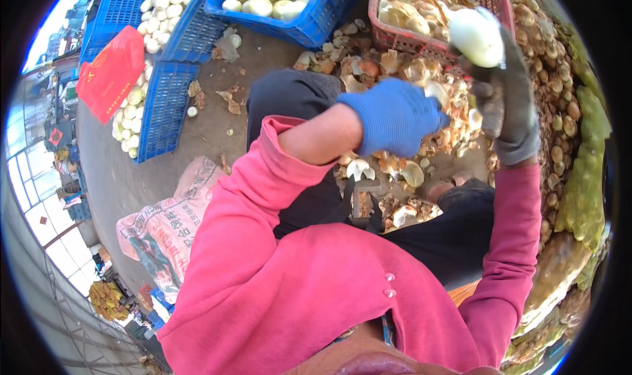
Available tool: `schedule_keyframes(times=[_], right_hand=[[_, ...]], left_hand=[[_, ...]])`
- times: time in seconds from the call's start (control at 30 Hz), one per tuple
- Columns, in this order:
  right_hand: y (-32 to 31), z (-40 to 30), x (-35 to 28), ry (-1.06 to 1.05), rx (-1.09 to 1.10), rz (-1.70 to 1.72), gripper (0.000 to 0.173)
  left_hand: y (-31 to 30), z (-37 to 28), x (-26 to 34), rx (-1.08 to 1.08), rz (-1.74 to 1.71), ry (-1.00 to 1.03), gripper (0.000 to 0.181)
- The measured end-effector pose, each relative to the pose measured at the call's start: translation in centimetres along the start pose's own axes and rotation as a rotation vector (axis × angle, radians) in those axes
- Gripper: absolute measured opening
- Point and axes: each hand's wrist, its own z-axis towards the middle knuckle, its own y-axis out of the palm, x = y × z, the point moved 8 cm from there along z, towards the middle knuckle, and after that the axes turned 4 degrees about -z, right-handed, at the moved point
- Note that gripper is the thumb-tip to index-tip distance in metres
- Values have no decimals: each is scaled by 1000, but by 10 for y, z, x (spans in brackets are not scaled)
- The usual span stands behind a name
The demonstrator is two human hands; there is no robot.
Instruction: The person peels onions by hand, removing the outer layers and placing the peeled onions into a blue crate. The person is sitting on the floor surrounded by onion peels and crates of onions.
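My left hand [397,116], in a blue knitted glove, has its fingers curled over the heap of onion skins [390,61]. A pale rounded thing shows at its upper edge; blur hides whether the hand holds it. At the upper right my right hand [511,93], in a dark-coated grey glove, grips a peeled white onion [476,37]. This onion is level with the front of a red plastic crate [414,44] filled with brown skins. A blue plastic crate [276,24] of large peeled onions stands at the top middle.
More blue crates [163,113] with small peeled onions stand at the left, a red bag [111,74] on them. A printed woven sack [168,217] lies on the floor. Unpeeled onions [558,128] are heaped at the right beside green mesh sacks [585,177]. Skins lie between my legs.
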Motion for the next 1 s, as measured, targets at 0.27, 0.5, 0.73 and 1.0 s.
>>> schedule_keyframes(times=[0.27,0.5,0.73,1.0], right_hand=[[81,87,62,120,-110,89,45],[-2,80,21,-17,-96,-425,40],[-387,-20,-40,-119,531,-614,31],[-432,-166,135,298,1039,148,30]], left_hand=[[10,-9,-7,-22,16,72,68],[5,-19,-14,123,-36,43,64],[16,11,-12,85,-52,21,66],[5,56,-12,324,-212,21,64]])
